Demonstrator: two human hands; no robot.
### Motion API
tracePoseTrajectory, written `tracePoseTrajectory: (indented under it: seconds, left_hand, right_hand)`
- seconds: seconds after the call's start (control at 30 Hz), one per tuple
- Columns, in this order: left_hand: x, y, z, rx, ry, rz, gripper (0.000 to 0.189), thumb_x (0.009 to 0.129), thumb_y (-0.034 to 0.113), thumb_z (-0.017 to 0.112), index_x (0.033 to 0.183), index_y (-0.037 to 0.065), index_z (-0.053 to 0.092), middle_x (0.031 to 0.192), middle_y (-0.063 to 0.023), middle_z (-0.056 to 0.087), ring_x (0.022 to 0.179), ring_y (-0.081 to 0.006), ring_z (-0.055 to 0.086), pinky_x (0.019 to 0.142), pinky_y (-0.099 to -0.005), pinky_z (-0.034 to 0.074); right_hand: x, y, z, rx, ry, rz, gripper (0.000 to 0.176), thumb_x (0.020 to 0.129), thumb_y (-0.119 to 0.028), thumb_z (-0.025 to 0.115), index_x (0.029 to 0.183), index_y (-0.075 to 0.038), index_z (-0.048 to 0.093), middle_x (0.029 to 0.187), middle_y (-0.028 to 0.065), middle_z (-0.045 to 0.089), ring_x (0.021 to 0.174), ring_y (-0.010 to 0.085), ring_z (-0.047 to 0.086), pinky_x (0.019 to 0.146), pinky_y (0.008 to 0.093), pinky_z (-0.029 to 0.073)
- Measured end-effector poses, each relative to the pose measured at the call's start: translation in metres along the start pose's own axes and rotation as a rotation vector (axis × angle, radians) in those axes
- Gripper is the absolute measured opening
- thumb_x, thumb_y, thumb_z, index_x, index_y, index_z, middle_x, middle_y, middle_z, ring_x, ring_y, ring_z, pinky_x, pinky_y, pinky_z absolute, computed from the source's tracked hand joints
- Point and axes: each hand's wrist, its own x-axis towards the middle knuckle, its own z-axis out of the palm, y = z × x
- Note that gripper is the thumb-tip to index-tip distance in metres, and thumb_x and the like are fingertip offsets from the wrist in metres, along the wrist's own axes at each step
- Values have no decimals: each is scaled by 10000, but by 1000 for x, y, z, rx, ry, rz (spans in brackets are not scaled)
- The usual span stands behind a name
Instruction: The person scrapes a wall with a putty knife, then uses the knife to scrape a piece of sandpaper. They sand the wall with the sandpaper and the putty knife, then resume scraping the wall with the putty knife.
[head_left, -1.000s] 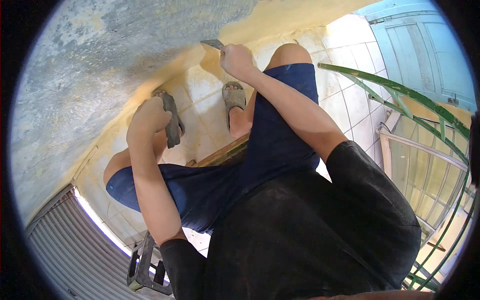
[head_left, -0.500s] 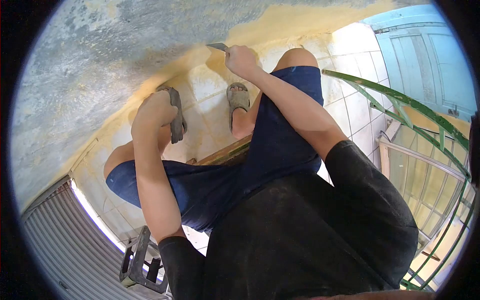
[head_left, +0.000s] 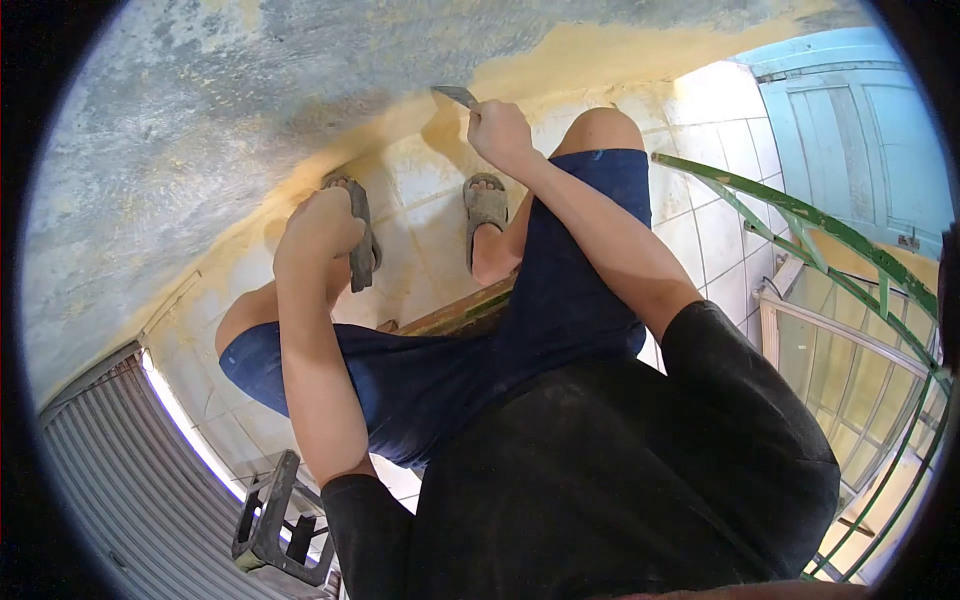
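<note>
My right hand [head_left: 500, 135] is closed round the handle of a scraper [head_left: 455, 96], whose thin metal blade points left against the lower part of the wall [head_left: 240, 110]. The wall is mottled grey with yellowish patches. My left hand [head_left: 322, 232] is closed round a dark, flat, elongated block [head_left: 361, 235], held upright in front of my left foot, a little away from the wall. The block's far side and my left fingertips are partly hidden.
My sandalled right foot [head_left: 486, 205] stands on the tiled floor [head_left: 715, 235]. A wooden bench [head_left: 450, 312] is under me. Green metal bars [head_left: 800, 212] and a pale metal frame [head_left: 850, 318] are at right, near a blue door [head_left: 855, 140]. A dark plastic stool [head_left: 270, 520] stands lower left beside a corrugated shutter [head_left: 150, 480].
The view has shifted slightly. The scraper in my right hand has turned a little, its blade now tilting more downward to the right. My left hand still holds the block.
</note>
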Motion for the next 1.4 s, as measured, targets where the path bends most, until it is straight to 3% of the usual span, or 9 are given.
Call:
tracePoseTrajectory:
  seconds: [0.2,0.3,0.37,1.03,1.1,1.13,1.23,1.3,1.4]
  left_hand:
    - [0,4,-7,-51,-149,-112,293,802,152,628,974,-74,698,813,-265,706,749,-361,729,701,-448,568]
    - [0,0,-6,-12,18,-18,265,806,140,622,936,-81,689,749,-248,690,670,-333,716,639,-438,562]
    - [-2,14,-23,-41,-187,-245,292,792,117,600,1019,-23,718,1067,-253,717,1006,-407,704,866,-458,560]
    - [0,-1,-45,33,-71,-376,290,811,114,610,1055,21,736,1103,-224,728,1057,-383,701,899,-457,556]
    - [2,-7,-38,31,69,-264,230,786,145,618,853,-60,698,785,-247,710,749,-371,727,725,-459,568]
    - [1,-7,-34,33,70,-260,230,786,145,618,853,-60,698,785,-247,710,749,-371,727,725,-459,568]
    - [0,-7,-33,47,132,-259,241,789,144,620,918,-38,712,934,-275,720,907,-402,722,814,-480,562]
    - [3,-1,-37,41,-32,-315,272,794,151,623,980,-26,712,1046,-294,703,1015,-428,692,870,-488,551]
    - [3,11,-39,62,-47,-257,293,792,146,624,1007,-36,704,1063,-284,703,1019,-435,689,875,-482,554]
  right_hand:
    - [-2,1,1,-42,-32,-33,268,901,-165,570,963,-14,783,796,288,681,734,455,689,720,518,563]
    - [1,1,-3,-14,-29,-34,272,901,-170,575,985,-13,780,798,287,681,736,462,684,724,522,561]
    - [1,1,2,-19,-33,-9,272,898,-169,578,995,-13,780,801,290,679,737,461,685,725,519,563]
    - [5,-5,12,-38,-72,-15,246,865,-155,586,917,13,757,795,295,678,763,459,691,744,523,564]
    - [5,-3,16,-101,-107,-22,281,884,-164,568,985,-4,776,788,301,668,735,453,686,733,515,563]
    - [3,-2,15,-65,-72,-34,274,885,-167,570,957,-1,776,784,301,667,735,453,686,733,517,562]
    - [-2,-12,6,1,-15,-28,264,883,-175,577,906,2,772,785,298,667,740,458,685,737,519,562]
    - [0,-12,10,30,-10,4,260,882,-178,583,884,4,768,789,296,669,744,462,683,741,520,562]
    - [8,1,32,-59,-61,-29,254,883,-178,588,895,-3,773,801,294,674,745,455,687,743,515,566]
